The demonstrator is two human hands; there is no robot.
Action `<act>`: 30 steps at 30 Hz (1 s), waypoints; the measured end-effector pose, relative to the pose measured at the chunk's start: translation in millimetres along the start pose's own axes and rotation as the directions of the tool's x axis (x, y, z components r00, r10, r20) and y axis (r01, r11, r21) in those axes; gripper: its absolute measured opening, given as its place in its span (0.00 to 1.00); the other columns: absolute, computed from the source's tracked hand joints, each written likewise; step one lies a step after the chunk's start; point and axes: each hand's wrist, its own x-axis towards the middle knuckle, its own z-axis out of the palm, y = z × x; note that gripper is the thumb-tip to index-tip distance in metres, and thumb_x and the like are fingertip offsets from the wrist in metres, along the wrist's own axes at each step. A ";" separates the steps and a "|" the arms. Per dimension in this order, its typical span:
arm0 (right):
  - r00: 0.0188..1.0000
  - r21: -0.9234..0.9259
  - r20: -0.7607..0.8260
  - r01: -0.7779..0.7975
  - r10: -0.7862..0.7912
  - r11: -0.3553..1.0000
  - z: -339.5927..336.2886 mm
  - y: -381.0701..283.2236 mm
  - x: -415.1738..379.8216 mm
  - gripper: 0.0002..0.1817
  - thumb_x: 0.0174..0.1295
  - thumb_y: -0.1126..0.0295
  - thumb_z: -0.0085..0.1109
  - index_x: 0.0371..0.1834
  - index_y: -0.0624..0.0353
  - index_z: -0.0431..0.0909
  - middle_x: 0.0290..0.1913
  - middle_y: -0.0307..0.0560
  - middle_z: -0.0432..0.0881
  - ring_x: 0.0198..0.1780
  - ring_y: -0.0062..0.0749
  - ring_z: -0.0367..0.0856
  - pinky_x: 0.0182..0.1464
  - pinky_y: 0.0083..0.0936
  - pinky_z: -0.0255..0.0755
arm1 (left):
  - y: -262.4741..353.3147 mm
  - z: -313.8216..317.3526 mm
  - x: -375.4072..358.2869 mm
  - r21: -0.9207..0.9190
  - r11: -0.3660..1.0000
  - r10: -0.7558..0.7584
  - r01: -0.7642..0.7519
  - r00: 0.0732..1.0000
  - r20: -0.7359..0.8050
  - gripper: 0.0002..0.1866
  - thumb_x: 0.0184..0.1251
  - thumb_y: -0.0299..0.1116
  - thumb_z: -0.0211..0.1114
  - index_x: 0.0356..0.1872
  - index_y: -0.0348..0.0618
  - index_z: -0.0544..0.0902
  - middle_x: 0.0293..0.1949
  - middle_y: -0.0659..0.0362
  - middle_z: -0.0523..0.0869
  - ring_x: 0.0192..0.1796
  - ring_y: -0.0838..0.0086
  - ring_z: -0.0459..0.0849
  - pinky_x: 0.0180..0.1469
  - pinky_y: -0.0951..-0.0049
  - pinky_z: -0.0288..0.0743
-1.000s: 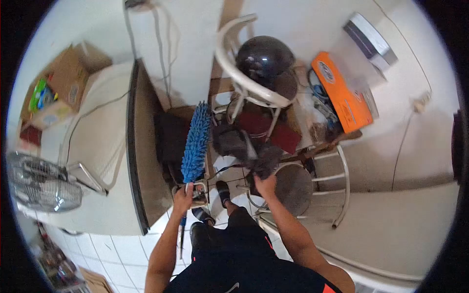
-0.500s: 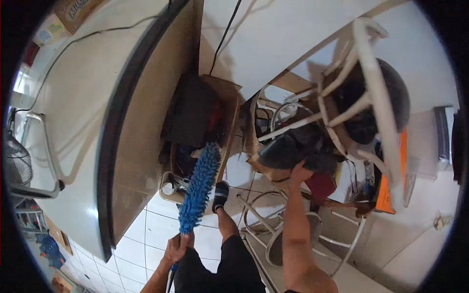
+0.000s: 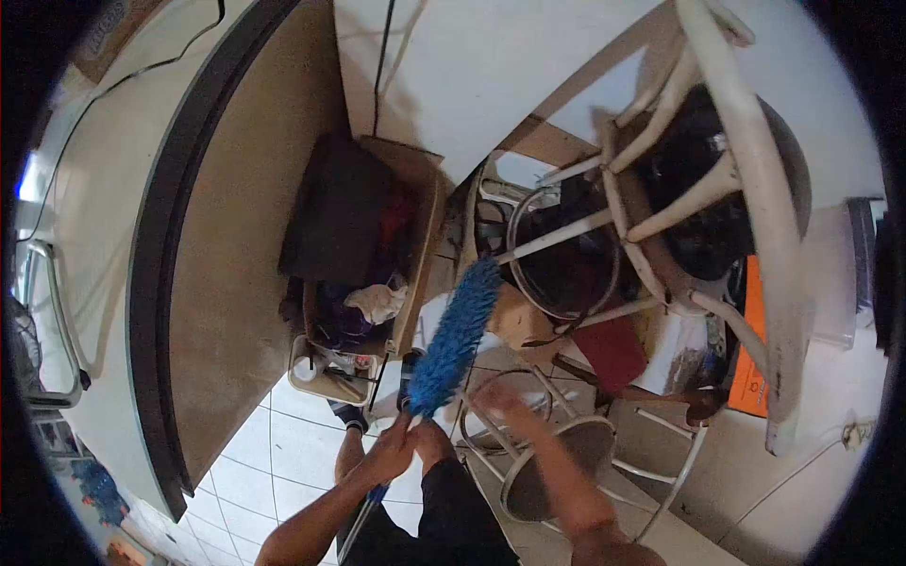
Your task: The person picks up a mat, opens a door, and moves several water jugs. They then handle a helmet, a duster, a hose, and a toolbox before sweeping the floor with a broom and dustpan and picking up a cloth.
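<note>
My left hand (image 3: 391,455) is closed around the handle of a blue fluffy duster (image 3: 455,335), its head pointing up and away from me. The tip of the duster reaches the white leg of a stool near the upper middle. My right hand (image 3: 502,400) is in front of the duster's right side, above a small round-seated stool (image 3: 559,464). Motion blurs its fingers, and I cannot make out anything in them. Beyond it lie a brown cardboard piece (image 3: 521,317) and a dark red flat item (image 3: 609,355).
A cardboard box (image 3: 427,259) with dark cloth stands left of the duster, a beige tray (image 3: 321,385) below it. An overturned white-legged stool (image 3: 755,179) fills the upper right, beside an orange panel (image 3: 753,340). A large table panel (image 3: 245,236) borders the left.
My right hand has drawn back toward me from the dark item it was touching; that item no longer shows there. The duster has swung right, toward the stool leg.
</note>
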 end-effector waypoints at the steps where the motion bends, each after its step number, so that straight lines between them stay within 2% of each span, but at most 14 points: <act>1: 0.978 0.337 0.194 -0.141 0.077 0.931 42.1 -23.7 -41.2 0.33 0.61 0.59 0.53 0.66 0.57 0.51 0.54 0.52 0.71 0.56 0.38 0.72 0.55 0.33 0.66 | 2.4 10.8 15.8 -0.098 0.995 0.041 -0.038 0.999 0.028 0.19 0.67 0.38 0.50 0.53 0.37 0.64 0.36 0.36 0.76 0.43 0.43 0.77 0.40 0.56 0.70; 3: 0.935 0.616 0.336 -0.308 0.112 0.725 100.4 -72.7 -110.7 0.39 0.62 0.59 0.54 0.69 0.56 0.40 0.52 0.53 0.71 0.55 0.38 0.73 0.54 0.34 0.68 | 20.2 33.7 47.1 -0.211 0.976 0.078 -0.050 0.989 0.128 0.19 0.68 0.38 0.50 0.54 0.37 0.64 0.36 0.37 0.77 0.42 0.43 0.78 0.41 0.56 0.71; 5: 0.960 0.808 0.203 -0.275 0.191 0.521 142.3 -99.0 -156.2 0.35 0.65 0.60 0.50 0.66 0.60 0.41 0.47 0.52 0.73 0.48 0.37 0.77 0.48 0.33 0.72 | 34.7 65.8 64.3 -0.241 0.965 0.121 -0.106 0.991 0.049 0.17 0.67 0.37 0.50 0.52 0.38 0.65 0.37 0.39 0.77 0.41 0.46 0.79 0.42 0.51 0.71; 7: 0.967 0.784 0.080 -0.210 0.241 0.584 157.7 -109.5 -170.0 0.26 0.66 0.66 0.45 0.62 0.59 0.46 0.37 0.48 0.73 0.36 0.31 0.77 0.39 0.28 0.74 | 34.8 103.7 70.2 0.035 0.894 0.442 -0.447 0.865 -0.236 0.15 0.68 0.37 0.49 0.46 0.36 0.64 0.26 0.44 0.77 0.30 0.52 0.80 0.33 0.55 0.70; 9: 0.963 0.738 -0.051 -0.143 0.266 0.660 160.1 -121.6 -179.0 0.22 0.67 0.68 0.43 0.60 0.60 0.49 0.30 0.45 0.71 0.27 0.26 0.75 0.30 0.24 0.74 | 54.9 100.4 67.3 -0.056 0.896 0.421 -0.441 0.881 -0.216 0.14 0.69 0.37 0.48 0.43 0.35 0.63 0.19 0.48 0.76 0.23 0.59 0.80 0.26 0.58 0.70; 11: 0.948 0.666 -0.169 -0.093 0.270 0.741 159.0 -137.3 -185.2 0.23 0.67 0.66 0.44 0.60 0.62 0.49 0.26 0.42 0.67 0.22 0.23 0.70 0.22 0.23 0.71 | 72.2 85.6 61.9 -0.455 0.891 0.073 0.012 0.983 0.169 0.14 0.69 0.38 0.48 0.42 0.35 0.64 0.18 0.51 0.76 0.19 0.65 0.79 0.22 0.62 0.70; 15: 0.923 0.697 -0.202 -0.100 0.328 0.710 180.6 -153.1 -210.7 0.19 0.67 0.64 0.43 0.55 0.61 0.53 0.23 0.40 0.65 0.18 0.20 0.65 0.20 0.20 0.67 | 81.9 60.5 31.5 -0.474 0.880 0.122 -0.028 0.978 0.168 0.14 0.70 0.40 0.45 0.39 0.37 0.64 0.14 0.56 0.75 0.15 0.67 0.77 0.21 0.66 0.72; 16: 0.914 0.693 -0.177 -0.148 0.365 0.706 179.1 -161.3 -220.0 0.15 0.67 0.65 0.44 0.51 0.61 0.57 0.22 0.39 0.65 0.16 0.19 0.65 0.17 0.20 0.66 | 81.7 47.3 24.1 -0.330 0.943 0.046 0.054 0.957 0.287 0.17 0.71 0.43 0.43 0.43 0.36 0.65 0.21 0.52 0.78 0.22 0.67 0.80 0.27 0.67 0.74; 19: 0.923 0.506 -0.275 -0.098 0.268 0.857 155.0 -183.1 -209.4 0.12 0.67 0.66 0.43 0.47 0.61 0.60 0.19 0.40 0.68 0.15 0.23 0.69 0.17 0.23 0.67 | 51.1 42.1 30.9 -0.363 0.927 0.167 -0.098 0.972 0.165 0.23 0.71 0.49 0.42 0.52 0.36 0.65 0.31 0.50 0.79 0.32 0.70 0.81 0.35 0.70 0.74; 24: 0.869 0.575 -0.459 0.133 0.184 0.807 36.2 -199.8 -53.5 0.18 0.66 0.54 0.44 0.25 0.56 0.67 0.13 0.37 0.66 0.13 0.24 0.66 0.14 0.22 0.60 | 44.0 -29.7 20.8 -0.508 0.859 -0.012 0.058 0.996 0.093 0.29 0.70 0.55 0.41 0.55 0.37 0.68 0.36 0.54 0.79 0.37 0.76 0.79 0.38 0.76 0.73; 27: 0.924 0.887 -0.346 0.266 0.163 0.378 -67.7 -265.5 7.3 0.09 0.60 0.61 0.51 0.28 0.53 0.70 0.14 0.38 0.69 0.15 0.25 0.68 0.16 0.20 0.63 | -4.2 -59.0 -26.8 -0.404 0.888 -0.239 0.222 0.971 0.009 0.26 0.71 0.52 0.40 0.43 0.36 0.74 0.34 0.52 0.80 0.37 0.71 0.80 0.39 0.69 0.73; 28: 0.987 0.986 0.099 -0.080 0.124 -0.149 -113.3 -242.5 52.5 0.11 0.52 0.60 0.60 0.24 0.52 0.71 0.19 0.38 0.71 0.20 0.25 0.71 0.17 0.14 0.63 | -29.2 -59.6 -48.2 -0.291 0.943 -0.201 0.161 0.973 -0.113 0.24 0.70 0.50 0.41 0.41 0.36 0.74 0.35 0.50 0.80 0.39 0.64 0.79 0.41 0.66 0.72; 29: 0.932 0.907 -0.357 0.329 -0.062 -0.264 -118.0 -248.1 82.7 0.12 0.48 0.62 0.62 0.22 0.55 0.68 0.18 0.40 0.70 0.19 0.27 0.69 0.17 0.15 0.64 | -61.0 -53.8 -72.6 -0.167 0.980 -0.149 0.112 0.962 -0.230 0.23 0.70 0.48 0.42 0.39 0.36 0.74 0.36 0.48 0.80 0.41 0.57 0.78 0.44 0.62 0.71; 30: 0.951 0.890 -0.309 0.284 -0.016 -0.356 -150.2 -257.8 114.7 0.14 0.51 0.61 0.61 0.22 0.57 0.68 0.17 0.42 0.68 0.18 0.27 0.68 0.17 0.18 0.64 | -94.3 -49.2 -97.4 -0.035 0.996 -0.085 0.078 0.937 -0.338 0.21 0.69 0.46 0.43 0.37 0.36 0.74 0.36 0.45 0.79 0.43 0.50 0.77 0.46 0.58 0.70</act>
